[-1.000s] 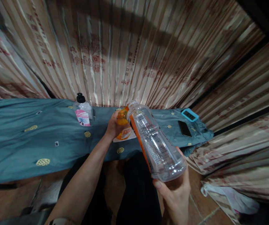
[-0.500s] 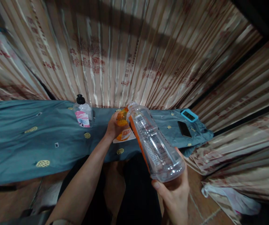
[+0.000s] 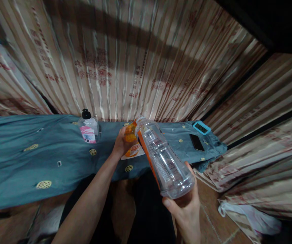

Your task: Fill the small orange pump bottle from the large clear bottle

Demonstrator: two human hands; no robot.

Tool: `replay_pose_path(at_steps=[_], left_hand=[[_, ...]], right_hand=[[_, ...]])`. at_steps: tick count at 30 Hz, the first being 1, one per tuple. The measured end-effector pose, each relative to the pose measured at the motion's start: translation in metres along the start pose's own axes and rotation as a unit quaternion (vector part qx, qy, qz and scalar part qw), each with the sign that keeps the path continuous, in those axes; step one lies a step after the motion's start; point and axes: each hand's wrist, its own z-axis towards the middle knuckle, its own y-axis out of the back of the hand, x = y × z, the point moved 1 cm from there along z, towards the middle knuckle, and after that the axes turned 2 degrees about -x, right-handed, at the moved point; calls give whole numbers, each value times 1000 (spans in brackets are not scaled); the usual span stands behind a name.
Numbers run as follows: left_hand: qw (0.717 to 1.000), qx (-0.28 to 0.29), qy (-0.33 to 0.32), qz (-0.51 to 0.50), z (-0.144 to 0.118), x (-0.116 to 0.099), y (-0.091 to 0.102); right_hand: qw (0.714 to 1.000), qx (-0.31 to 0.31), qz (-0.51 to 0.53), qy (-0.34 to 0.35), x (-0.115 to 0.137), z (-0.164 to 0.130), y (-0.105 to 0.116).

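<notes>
Pouring between two bottles, by the look of it. Right hand (image 3: 186, 213) clamped around the base of a clear plastic bottle (image 3: 162, 157), tipped steeply so the mouth points away and down from the grip. Left hand (image 3: 121, 144) wrapped around a small orange bottle (image 3: 131, 140), upright on the teal cloth (image 3: 34, 152), steadying it. Mouth of the clear bottle right at the top of the orange one, touching or just short of it — cannot tell which.

Progress, as a judgement: clear bottle looks almost drained, nothing but a glassy shell showing from the base up to the neck; orange bottle looks well filled with orange liquid. No stream visible at the mouths. Probably the tail end of a transfer, with only a last trickle left, then righting the clear bottle and capping. No caps in sight near either grip.

Beyond the left grip, a pump bottle (image 3: 88, 130) with a pink label, well apart. Out past the clear bottle's mouth, to the right, a dark phone (image 3: 196, 142) and a blue-framed device (image 3: 201, 127) lying flat on the cloth.
</notes>
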Motion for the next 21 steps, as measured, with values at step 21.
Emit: replay_pose_path(at_steps=[21], left_hand=[[999, -7, 28, -32, -5, 7, -7]], right_hand=[[999, 8, -38, -15, -1, 2, 1]])
